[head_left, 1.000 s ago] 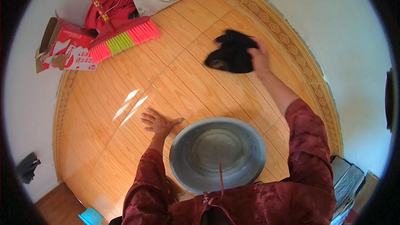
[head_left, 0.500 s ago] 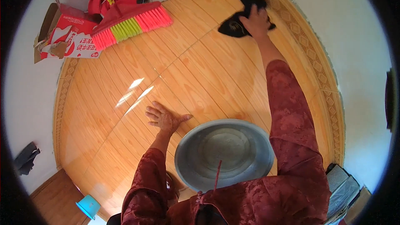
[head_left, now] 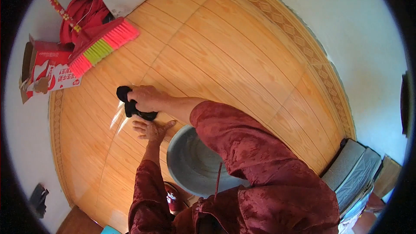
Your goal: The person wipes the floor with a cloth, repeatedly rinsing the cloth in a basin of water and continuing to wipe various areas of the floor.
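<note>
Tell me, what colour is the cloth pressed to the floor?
Black. The cloth shows best in the head view, under the right hand.

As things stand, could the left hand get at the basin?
Probably yes: the left hand lies flat on the floor right beside the basin, with nothing between them; the right arm crosses above, holding the cloth.

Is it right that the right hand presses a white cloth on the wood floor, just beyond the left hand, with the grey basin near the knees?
Not quite: the cloth is black, not white, as the head view shows. The right hand does press it on the wood floor, just beyond the left hand, with the grey basin near the knees.
</note>
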`<control>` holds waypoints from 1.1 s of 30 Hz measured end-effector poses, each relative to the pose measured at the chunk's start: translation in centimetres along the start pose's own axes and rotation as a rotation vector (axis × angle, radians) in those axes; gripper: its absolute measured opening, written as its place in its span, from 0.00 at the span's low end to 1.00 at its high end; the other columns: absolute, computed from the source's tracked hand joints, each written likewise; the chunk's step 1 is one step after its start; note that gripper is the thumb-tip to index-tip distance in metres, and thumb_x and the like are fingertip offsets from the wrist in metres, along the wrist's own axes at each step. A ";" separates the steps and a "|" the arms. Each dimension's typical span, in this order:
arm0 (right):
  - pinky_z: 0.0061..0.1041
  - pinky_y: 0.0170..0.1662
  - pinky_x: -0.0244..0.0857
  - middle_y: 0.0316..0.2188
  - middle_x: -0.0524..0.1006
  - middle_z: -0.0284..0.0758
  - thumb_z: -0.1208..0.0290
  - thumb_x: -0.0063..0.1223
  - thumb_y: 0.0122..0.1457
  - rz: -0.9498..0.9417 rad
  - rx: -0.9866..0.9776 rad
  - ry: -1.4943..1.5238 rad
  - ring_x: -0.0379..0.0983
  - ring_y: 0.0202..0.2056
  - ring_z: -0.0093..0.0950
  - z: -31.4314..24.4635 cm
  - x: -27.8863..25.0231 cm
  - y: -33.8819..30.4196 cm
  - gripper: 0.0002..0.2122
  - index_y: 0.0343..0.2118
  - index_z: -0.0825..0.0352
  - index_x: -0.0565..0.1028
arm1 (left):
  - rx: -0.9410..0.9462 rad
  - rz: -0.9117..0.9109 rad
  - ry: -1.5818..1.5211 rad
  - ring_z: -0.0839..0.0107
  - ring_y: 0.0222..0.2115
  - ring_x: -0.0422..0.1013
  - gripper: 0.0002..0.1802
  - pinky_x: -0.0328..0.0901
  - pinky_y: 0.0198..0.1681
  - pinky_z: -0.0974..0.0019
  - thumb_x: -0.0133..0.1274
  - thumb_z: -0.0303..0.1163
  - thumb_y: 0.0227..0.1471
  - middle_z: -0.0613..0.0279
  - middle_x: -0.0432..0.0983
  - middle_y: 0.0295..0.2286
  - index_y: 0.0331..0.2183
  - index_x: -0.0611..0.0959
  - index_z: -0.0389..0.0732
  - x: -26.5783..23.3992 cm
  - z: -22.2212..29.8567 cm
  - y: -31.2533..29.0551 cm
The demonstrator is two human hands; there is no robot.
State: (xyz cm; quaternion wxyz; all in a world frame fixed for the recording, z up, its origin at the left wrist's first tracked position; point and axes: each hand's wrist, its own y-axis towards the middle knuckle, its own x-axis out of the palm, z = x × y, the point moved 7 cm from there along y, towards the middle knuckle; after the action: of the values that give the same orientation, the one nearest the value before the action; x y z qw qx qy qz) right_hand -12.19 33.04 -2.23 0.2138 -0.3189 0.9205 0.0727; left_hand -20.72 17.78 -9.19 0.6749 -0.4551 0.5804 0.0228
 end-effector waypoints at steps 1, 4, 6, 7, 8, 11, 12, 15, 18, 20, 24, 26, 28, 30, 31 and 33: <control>0.36 0.44 0.68 0.34 0.79 0.38 0.71 0.50 0.48 0.061 0.058 0.113 0.74 0.42 0.39 -0.7 -2.8 -0.8 0.11 0.35 0.62 0.78 | 0.021 -0.008 0.005 0.39 0.65 0.20 0.89 0.31 0.61 0.30 0.70 0.69 0.20 0.34 0.19 0.63 0.63 0.26 0.38 0.3 0.6 0.1; 0.28 0.38 0.68 0.36 0.77 0.36 0.73 0.58 0.42 0.283 0.073 0.551 0.74 0.32 0.29 2.3 -10.8 -4.2 0.20 0.43 0.65 0.76 | -0.029 0.038 0.068 0.36 0.65 0.22 0.89 0.33 0.61 0.29 0.70 0.69 0.16 0.32 0.21 0.63 0.64 0.29 0.39 0.1 1.4 -0.2; 0.23 0.42 0.67 0.36 0.75 0.33 0.75 0.60 0.42 0.448 0.115 0.687 0.71 0.37 0.24 4.0 -16.7 -8.9 0.21 0.43 0.67 0.76 | -0.007 0.033 0.039 0.36 0.65 0.22 0.89 0.33 0.61 0.29 0.71 0.68 0.17 0.32 0.21 0.63 0.64 0.30 0.39 0.4 1.4 0.1; 0.24 0.45 0.66 0.36 0.76 0.33 0.76 0.61 0.43 0.515 0.122 0.737 0.71 0.41 0.24 5.2 -18.9 -11.6 0.22 0.45 0.68 0.75 | -0.011 0.042 0.005 0.36 0.65 0.22 0.88 0.33 0.61 0.29 0.71 0.67 0.18 0.33 0.21 0.63 0.64 0.30 0.39 0.3 0.6 0.0; 0.28 0.49 0.66 0.40 0.77 0.37 0.75 0.60 0.41 0.637 0.226 0.726 0.72 0.43 0.28 6.4 -21.7 -15.7 0.22 0.45 0.69 0.75 | -0.012 0.055 -0.026 0.37 0.64 0.21 0.88 0.33 0.61 0.28 0.72 0.65 0.19 0.33 0.21 0.63 0.64 0.31 0.39 0.4 0.6 0.1; 0.28 0.52 0.65 0.44 0.75 0.39 0.79 0.58 0.46 0.896 0.339 0.710 0.71 0.46 0.29 8.2 -28.4 -29.3 0.24 0.49 0.70 0.72 | -0.015 0.060 -0.047 0.37 0.64 0.21 0.87 0.32 0.60 0.28 0.73 0.64 0.20 0.33 0.21 0.63 0.64 0.30 0.39 -0.5 0.4 -0.6; 0.28 0.52 0.65 0.44 0.75 0.38 0.80 0.57 0.47 0.998 0.407 0.488 0.71 0.47 0.30 10.6 -30.5 -35.4 0.23 0.50 0.70 0.71 | -0.008 0.043 -0.023 0.37 0.64 0.20 0.87 0.32 0.60 0.28 0.72 0.64 0.20 0.33 0.21 0.63 0.63 0.30 0.39 -0.6 1.2 -1.0; 0.30 0.56 0.62 0.50 0.72 0.40 0.82 0.52 0.48 1.088 0.621 -0.012 0.68 0.52 0.34 15.8 -33.7 -51.5 0.25 0.53 0.69 0.69 | 0.006 0.024 -0.020 0.37 0.64 0.20 0.87 0.32 0.60 0.28 0.72 0.65 0.21 0.33 0.20 0.63 0.63 0.29 0.39 0.2 1.4 -0.4; 0.35 0.57 0.60 0.53 0.70 0.44 0.78 0.51 0.51 0.957 0.721 -0.542 0.67 0.54 0.41 19.4 -34.2 -60.7 0.26 0.56 0.67 0.67 | -0.006 0.020 -0.015 0.38 0.65 0.20 0.87 0.32 0.61 0.29 0.71 0.66 0.20 0.34 0.20 0.63 0.63 0.29 0.38 0.6 1.6 -0.2; 0.42 0.56 0.61 0.56 0.67 0.46 0.69 0.51 0.54 0.927 1.268 -0.942 0.65 0.55 0.46 21.2 -33.1 -62.7 0.27 0.60 0.61 0.65 | -0.015 0.017 0.017 0.39 0.65 0.20 0.87 0.31 0.61 0.29 0.71 0.67 0.20 0.34 0.20 0.63 0.63 0.30 0.38 0.5 1.8 -0.3; 0.53 0.51 0.61 0.62 0.61 0.44 0.59 0.54 0.54 0.716 1.305 -1.094 0.59 0.59 0.44 21.7 -31.5 -51.6 0.31 0.62 0.52 0.60 | -0.037 0.042 -0.013 0.39 0.65 0.20 0.87 0.31 0.61 0.30 0.72 0.65 0.21 0.35 0.20 0.63 0.63 0.30 0.38 -0.5 1.6 -0.9; 0.50 0.50 0.61 0.62 0.59 0.45 0.59 0.57 0.51 0.562 1.316 -0.956 0.57 0.60 0.43 17.8 -30.1 -41.8 0.32 0.61 0.52 0.62 | -0.035 0.048 -0.044 0.39 0.65 0.20 0.86 0.30 0.61 0.30 0.73 0.63 0.21 0.34 0.20 0.63 0.63 0.30 0.38 -0.5 0.9 -0.8; 0.52 0.51 0.57 0.58 0.63 0.49 0.64 0.59 0.47 0.637 0.890 -1.083 0.61 0.55 0.47 17.2 -27.8 -35.6 0.35 0.61 0.58 0.61 | -0.011 0.040 -0.035 0.39 0.65 0.20 0.86 0.30 0.62 0.30 0.73 0.62 0.22 0.35 0.20 0.63 0.63 0.30 0.39 -0.1 2.3 -0.9; 0.49 0.44 0.60 0.50 0.67 0.46 0.65 0.61 0.45 0.594 0.726 -1.022 0.63 0.52 0.44 14.6 -24.7 -27.2 0.32 0.57 0.59 0.65 | -0.013 0.055 -0.014 0.39 0.65 0.20 0.86 0.31 0.62 0.30 0.73 0.62 0.22 0.35 0.20 0.63 0.63 0.30 0.39 -0.5 2.4 -1.0; 0.47 0.41 0.60 0.47 0.67 0.44 0.65 0.61 0.45 0.552 0.631 -0.958 0.63 0.49 0.43 12.9 -22.8 -23.7 0.30 0.55 0.58 0.67 | -0.023 0.042 -0.014 0.39 0.65 0.20 0.86 0.31 0.62 0.30 0.73 0.62 0.22 0.35 0.20 0.63 0.63 0.30 0.39 -0.6 2.3 -1.2; 0.45 0.40 0.60 0.48 0.67 0.43 0.66 0.62 0.44 0.509 0.478 -0.892 0.63 0.49 0.41 11.0 -18.9 -17.9 0.30 0.54 0.56 0.68 | -0.006 0.041 -0.016 0.39 0.65 0.19 0.86 0.31 0.62 0.31 0.73 0.62 0.22 0.35 0.20 0.64 0.63 0.30 0.39 -1.1 2.5 -1.4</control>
State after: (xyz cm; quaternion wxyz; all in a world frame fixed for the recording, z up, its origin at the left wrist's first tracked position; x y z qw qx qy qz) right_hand 16.00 32.40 -3.74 0.6240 0.0320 0.7798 0.0393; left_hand -18.38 19.14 -7.77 0.6774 -0.4449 0.5844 0.0421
